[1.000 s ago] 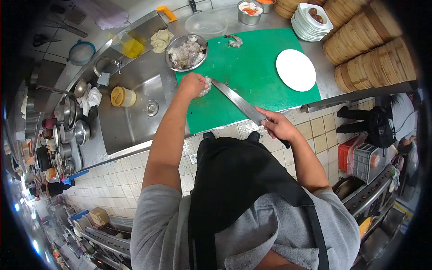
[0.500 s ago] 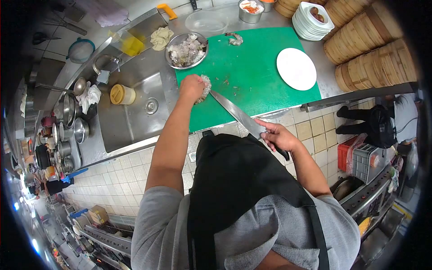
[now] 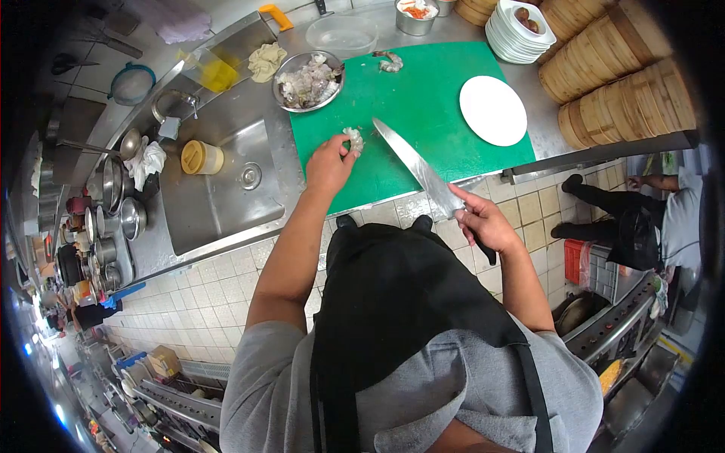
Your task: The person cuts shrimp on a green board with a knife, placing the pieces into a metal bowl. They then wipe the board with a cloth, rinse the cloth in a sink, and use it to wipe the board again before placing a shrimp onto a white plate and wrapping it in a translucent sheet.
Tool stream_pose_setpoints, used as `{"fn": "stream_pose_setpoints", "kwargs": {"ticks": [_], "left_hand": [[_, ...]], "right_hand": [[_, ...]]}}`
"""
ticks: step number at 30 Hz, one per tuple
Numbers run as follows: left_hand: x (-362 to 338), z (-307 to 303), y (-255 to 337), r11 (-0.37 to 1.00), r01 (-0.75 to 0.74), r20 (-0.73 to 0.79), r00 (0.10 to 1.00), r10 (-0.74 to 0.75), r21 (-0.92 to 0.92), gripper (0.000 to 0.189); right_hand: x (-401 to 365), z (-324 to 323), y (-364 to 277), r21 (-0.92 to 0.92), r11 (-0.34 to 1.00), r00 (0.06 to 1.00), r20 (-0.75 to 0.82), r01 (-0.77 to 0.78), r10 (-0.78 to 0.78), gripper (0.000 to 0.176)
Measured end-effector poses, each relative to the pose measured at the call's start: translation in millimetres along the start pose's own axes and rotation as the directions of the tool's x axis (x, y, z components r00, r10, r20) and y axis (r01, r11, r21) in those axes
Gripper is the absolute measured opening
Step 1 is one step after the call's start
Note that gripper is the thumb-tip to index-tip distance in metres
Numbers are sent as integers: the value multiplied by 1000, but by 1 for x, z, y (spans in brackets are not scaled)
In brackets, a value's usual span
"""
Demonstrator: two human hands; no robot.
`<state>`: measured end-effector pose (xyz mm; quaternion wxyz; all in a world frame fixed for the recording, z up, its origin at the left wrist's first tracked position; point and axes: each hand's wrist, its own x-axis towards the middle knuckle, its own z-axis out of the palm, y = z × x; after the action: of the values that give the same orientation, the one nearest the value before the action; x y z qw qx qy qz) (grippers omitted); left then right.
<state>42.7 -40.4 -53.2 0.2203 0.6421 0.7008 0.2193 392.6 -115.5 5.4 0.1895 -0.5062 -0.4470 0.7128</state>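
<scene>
My left hand [image 3: 330, 161] is closed on a peeled shrimp [image 3: 354, 140] over the left part of the green cutting board [image 3: 423, 98]. In my right hand [image 3: 485, 223] is a large kitchen knife [image 3: 413, 161], gripped at the handle near the blade's heel. Its blade slants up and left across the board, with the tip a little right of the shrimp and apart from it. A metal bowl [image 3: 279, 97] heaped with shrimp stands at the board's upper left corner. One more shrimp [image 3: 390, 63] lies alone near the board's far edge.
A white oval plate [image 3: 493, 111] rests on the board's right side. Left of the board is a steel sink [image 3: 219, 219] holding a yellow-lidded tub [image 3: 202, 158]. Stacked white dishes [image 3: 517, 34] and bamboo steamers [image 3: 627, 102] stand at right. Another person [image 3: 642, 219] is at the far right.
My left hand has shifted slightly right and nearer my body with the shrimp. The knife has swung more upright, its tip moving away up the board. The other person's arm now shows.
</scene>
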Motion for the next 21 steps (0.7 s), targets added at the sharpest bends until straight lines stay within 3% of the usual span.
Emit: {"fn": "stream_pose_setpoints", "kwargs": {"ticks": [4, 6, 11, 13, 16, 18, 21], "left_hand": [[6, -8, 12, 994, 111, 79, 991, -110, -8, 45], [10, -9, 15, 965, 261, 93, 962, -258, -21, 46], [19, -14, 13, 970, 243, 181, 954, -239, 4, 48], [18, -18, 12, 966, 257, 193, 947, -257, 25, 47], [10, -23, -8, 947, 311, 108, 942, -318, 75, 45], [1, -26, -20, 937, 339, -45, 941, -336, 82, 44], [-8, -29, -25, 918, 394, -78, 918, -390, 49, 45]], "right_hand": [[-3, 5, -9, -70, 997, 999, -18, 25, -27, 57], [-7, 8, -8, -80, 997, 1000, -6, 0, 0, 57], [-5, 19, -4, -148, 989, 999, 47, -18, 26, 56], [-3, 23, -3, -254, 966, 997, 43, -47, 60, 57], [-4, 24, 1, -282, 958, 998, -40, -51, 41, 59], [-6, 23, -4, -281, 958, 997, -60, -66, 51, 59], [-7, 29, -13, -310, 950, 998, -57, -45, 29, 59]]}}
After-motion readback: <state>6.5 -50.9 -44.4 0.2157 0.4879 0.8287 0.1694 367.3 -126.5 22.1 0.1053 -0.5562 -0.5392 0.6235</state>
